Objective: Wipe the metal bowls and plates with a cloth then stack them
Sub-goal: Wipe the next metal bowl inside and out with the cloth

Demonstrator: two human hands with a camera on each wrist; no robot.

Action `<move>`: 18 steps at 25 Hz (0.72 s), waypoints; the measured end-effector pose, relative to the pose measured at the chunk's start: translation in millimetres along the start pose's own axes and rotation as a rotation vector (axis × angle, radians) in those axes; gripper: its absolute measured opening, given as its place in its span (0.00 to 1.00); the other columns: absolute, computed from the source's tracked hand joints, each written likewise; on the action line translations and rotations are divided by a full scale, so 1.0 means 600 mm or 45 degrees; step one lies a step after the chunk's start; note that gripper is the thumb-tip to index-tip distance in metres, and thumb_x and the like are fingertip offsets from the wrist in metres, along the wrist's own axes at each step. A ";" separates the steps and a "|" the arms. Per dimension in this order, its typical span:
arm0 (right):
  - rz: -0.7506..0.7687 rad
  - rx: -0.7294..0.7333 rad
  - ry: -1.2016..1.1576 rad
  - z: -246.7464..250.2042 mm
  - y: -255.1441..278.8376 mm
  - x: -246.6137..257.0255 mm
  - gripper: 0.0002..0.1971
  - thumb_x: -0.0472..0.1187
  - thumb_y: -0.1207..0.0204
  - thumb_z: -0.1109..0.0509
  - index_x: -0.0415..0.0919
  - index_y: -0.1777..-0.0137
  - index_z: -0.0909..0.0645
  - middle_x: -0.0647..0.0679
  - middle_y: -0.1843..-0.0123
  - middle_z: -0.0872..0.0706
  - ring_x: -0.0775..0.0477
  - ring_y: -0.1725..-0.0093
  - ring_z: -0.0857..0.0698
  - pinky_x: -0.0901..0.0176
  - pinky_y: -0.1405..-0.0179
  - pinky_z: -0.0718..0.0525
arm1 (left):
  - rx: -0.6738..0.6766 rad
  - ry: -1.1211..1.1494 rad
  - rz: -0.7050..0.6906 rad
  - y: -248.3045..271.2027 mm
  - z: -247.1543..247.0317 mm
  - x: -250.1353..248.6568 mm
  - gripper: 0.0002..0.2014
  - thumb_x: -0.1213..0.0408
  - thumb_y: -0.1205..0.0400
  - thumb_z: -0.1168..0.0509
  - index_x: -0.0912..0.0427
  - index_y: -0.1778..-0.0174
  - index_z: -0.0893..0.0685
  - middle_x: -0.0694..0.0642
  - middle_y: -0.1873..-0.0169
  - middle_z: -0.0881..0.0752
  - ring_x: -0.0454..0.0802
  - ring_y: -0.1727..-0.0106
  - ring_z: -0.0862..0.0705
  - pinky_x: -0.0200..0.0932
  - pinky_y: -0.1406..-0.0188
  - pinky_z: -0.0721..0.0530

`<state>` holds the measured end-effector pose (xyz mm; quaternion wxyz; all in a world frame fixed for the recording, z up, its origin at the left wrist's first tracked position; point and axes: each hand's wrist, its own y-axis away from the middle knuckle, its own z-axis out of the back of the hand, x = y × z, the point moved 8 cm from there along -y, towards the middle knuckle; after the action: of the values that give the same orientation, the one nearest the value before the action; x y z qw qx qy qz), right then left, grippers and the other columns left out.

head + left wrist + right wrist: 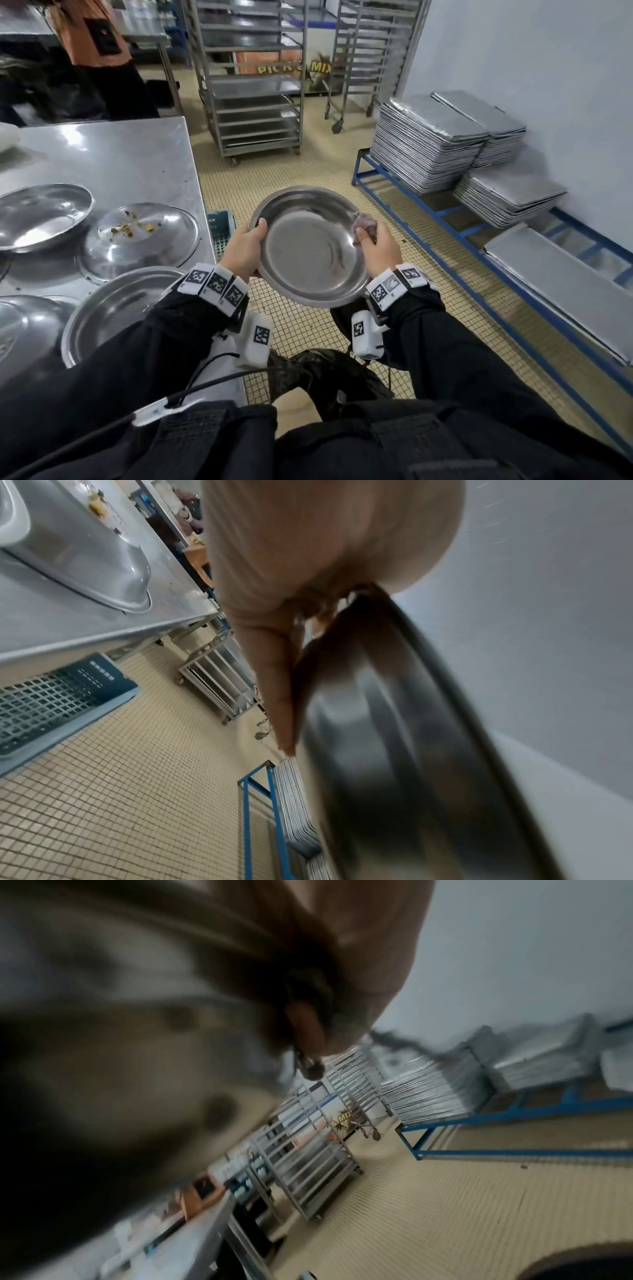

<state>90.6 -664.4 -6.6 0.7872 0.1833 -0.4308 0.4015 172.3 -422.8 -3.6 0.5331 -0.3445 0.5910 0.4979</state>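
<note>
Silver bowl (308, 246), greyish-pink cloth (364, 224), black sleeves (462, 346), beige small-tiled floor (329, 164), blue rack frame (442, 212).

Head cam: high, looks forward and down, both grips mid-frame on the bowl (310, 245), surface (113, 150) off to the left grip's side. Left wrist cam: very close, looks along the left hand (291, 569), bowl rim edge-on. Right wrist cam: close, blurred, looks past the right hand (359, 947). All three share the tiled floor (308, 161) and blue rack (442, 212).
</note>
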 end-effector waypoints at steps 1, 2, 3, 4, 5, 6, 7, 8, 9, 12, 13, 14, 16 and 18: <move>-0.035 -0.031 -0.105 0.004 0.009 0.000 0.14 0.46 0.17 0.39 0.39 0.37 0.26 0.53 0.54 0.19 0.50 0.53 0.17 0.70 0.70 0.29 | -0.067 0.042 -0.039 0.004 0.000 -0.005 0.16 0.53 0.11 0.47 0.57 0.44 0.17 0.62 0.52 0.12 0.58 0.55 0.13 0.58 0.45 0.14; -0.053 -0.065 -0.198 0.008 0.017 0.002 0.14 0.45 0.17 0.38 0.38 0.36 0.26 0.53 0.52 0.20 0.51 0.53 0.18 0.73 0.70 0.31 | -0.125 0.081 -0.080 0.009 0.001 -0.010 0.16 0.53 0.11 0.47 0.55 0.44 0.17 0.59 0.52 0.13 0.55 0.55 0.14 0.55 0.47 0.14; -0.058 -0.097 -0.250 0.013 0.025 0.006 0.14 0.45 0.17 0.38 0.38 0.36 0.26 0.53 0.52 0.21 0.53 0.53 0.20 0.75 0.70 0.32 | -0.149 0.108 -0.111 0.015 0.002 -0.014 0.15 0.53 0.11 0.48 0.53 0.44 0.17 0.57 0.52 0.13 0.54 0.54 0.14 0.52 0.50 0.14; -0.051 -0.116 -0.257 0.021 0.029 0.012 0.14 0.44 0.17 0.38 0.39 0.35 0.27 0.54 0.52 0.21 0.54 0.53 0.20 0.77 0.70 0.32 | -0.104 0.103 -0.119 0.018 0.001 -0.014 0.15 0.51 0.11 0.49 0.51 0.45 0.17 0.56 0.52 0.13 0.53 0.54 0.14 0.50 0.54 0.14; -0.033 -0.117 -0.245 0.030 0.030 0.021 0.14 0.44 0.17 0.38 0.39 0.35 0.26 0.55 0.51 0.22 0.56 0.54 0.21 0.78 0.71 0.31 | 0.028 0.087 -0.089 0.019 -0.008 -0.011 0.16 0.49 0.11 0.49 0.51 0.46 0.17 0.57 0.52 0.13 0.54 0.54 0.14 0.48 0.57 0.15; -0.012 -0.089 -0.227 0.039 0.027 0.029 0.14 0.43 0.17 0.38 0.40 0.34 0.26 0.55 0.51 0.22 0.58 0.55 0.21 0.80 0.70 0.29 | 0.221 0.108 -0.047 0.023 -0.020 -0.007 0.19 0.48 0.11 0.50 0.53 0.44 0.17 0.59 0.51 0.13 0.55 0.54 0.13 0.48 0.57 0.15; 0.013 -0.024 -0.203 0.046 0.023 0.040 0.14 0.43 0.17 0.38 0.41 0.34 0.25 0.56 0.51 0.21 0.59 0.55 0.21 0.80 0.68 0.28 | 0.410 0.198 -0.015 0.027 -0.027 -0.005 0.21 0.46 0.12 0.50 0.56 0.41 0.17 0.60 0.50 0.13 0.57 0.53 0.13 0.51 0.57 0.13; 0.043 0.065 -0.168 0.050 0.020 0.052 0.13 0.43 0.17 0.38 0.42 0.35 0.24 0.57 0.52 0.20 0.59 0.54 0.20 0.79 0.65 0.28 | 0.549 0.314 -0.012 0.031 -0.030 -0.009 0.23 0.47 0.13 0.50 0.59 0.37 0.18 0.60 0.49 0.13 0.58 0.53 0.13 0.54 0.56 0.13; 0.074 0.157 -0.129 0.049 0.021 0.063 0.12 0.43 0.17 0.38 0.43 0.36 0.23 0.59 0.54 0.20 0.60 0.54 0.20 0.79 0.65 0.27 | 0.630 0.405 -0.039 0.034 -0.028 -0.016 0.23 0.48 0.13 0.50 0.60 0.35 0.20 0.59 0.49 0.13 0.57 0.52 0.13 0.55 0.55 0.13; 0.079 0.269 -0.120 0.039 0.032 0.062 0.09 0.44 0.17 0.38 0.46 0.40 0.22 0.61 0.54 0.18 0.67 0.56 0.21 0.80 0.66 0.26 | 0.585 0.414 -0.067 0.030 -0.019 -0.019 0.18 0.55 0.13 0.49 0.60 0.39 0.17 0.59 0.53 0.12 0.55 0.56 0.13 0.54 0.54 0.14; 0.057 0.248 -0.168 0.037 0.037 0.055 0.11 0.45 0.17 0.38 0.45 0.39 0.22 0.58 0.51 0.16 0.65 0.54 0.19 0.76 0.62 0.23 | 0.531 0.416 -0.038 0.029 -0.017 -0.015 0.17 0.56 0.12 0.48 0.60 0.42 0.17 0.58 0.56 0.11 0.54 0.58 0.12 0.53 0.56 0.13; 0.023 0.198 -0.223 0.037 0.042 0.044 0.12 0.46 0.17 0.38 0.44 0.38 0.22 0.55 0.49 0.15 0.60 0.52 0.17 0.68 0.57 0.19 | 0.468 0.414 -0.027 0.027 -0.015 -0.011 0.17 0.57 0.12 0.48 0.60 0.43 0.16 0.56 0.58 0.11 0.53 0.59 0.12 0.51 0.58 0.12; -0.068 0.060 -0.333 0.035 0.056 0.025 0.15 0.48 0.17 0.39 0.42 0.36 0.24 0.53 0.49 0.16 0.52 0.49 0.16 0.57 0.52 0.17 | 0.295 0.380 -0.043 0.023 -0.016 -0.006 0.17 0.55 0.12 0.47 0.60 0.43 0.17 0.56 0.56 0.12 0.54 0.56 0.13 0.51 0.55 0.12; -0.134 -0.070 -0.451 0.030 0.070 0.018 0.15 0.47 0.17 0.39 0.40 0.35 0.26 0.56 0.53 0.20 0.56 0.52 0.18 0.70 0.62 0.22 | 0.125 0.313 -0.119 0.031 -0.024 -0.012 0.17 0.54 0.11 0.49 0.58 0.47 0.16 0.57 0.54 0.14 0.54 0.54 0.15 0.50 0.52 0.15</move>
<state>51.1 -645.1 10.3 0.7236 0.2517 -0.5633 0.3093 152.3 -432.5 6.5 0.4954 -0.4036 0.6588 0.3970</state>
